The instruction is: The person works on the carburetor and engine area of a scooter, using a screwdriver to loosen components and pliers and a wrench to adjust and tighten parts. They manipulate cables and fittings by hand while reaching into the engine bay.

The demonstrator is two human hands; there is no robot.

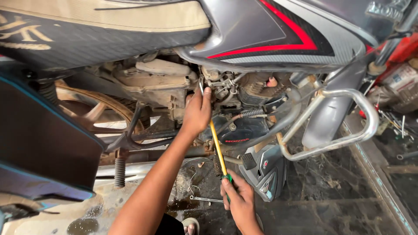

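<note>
the left hand [197, 114] reaches up into the engine bay of a grey and red motorcycle [278, 30], fingers closed around a small metal part just beside the carburettor [222, 85], thumb pointing up. the right hand [238, 198] is clenched on the green handle of a long screwdriver [217, 146] whose yellow shaft runs up at a slant from the handle towards the left hand; the tip is hidden behind the left hand, so i cannot tell what it is seated in. below the engine lie the black footpeg [248, 161] and a chrome crash guard [348, 126] that curves out to the right. a small spanner [207, 199] lies on the dirty, oil-stained floor [331, 204] near the right hand. the rear wheel [93, 111] shows to the left under the seat [104, 26].

as a judgement: the shaft is long and held only at its far end, so a little sideways push from the right hand could tip the blade out of its seat and let it skid into the left hand's fingers or the hoses nearby. the tip works out of sight, which makes a poor seating easy to miss. the wet patches on the floor could also let a foot slide while pressure is on the tool
</note>
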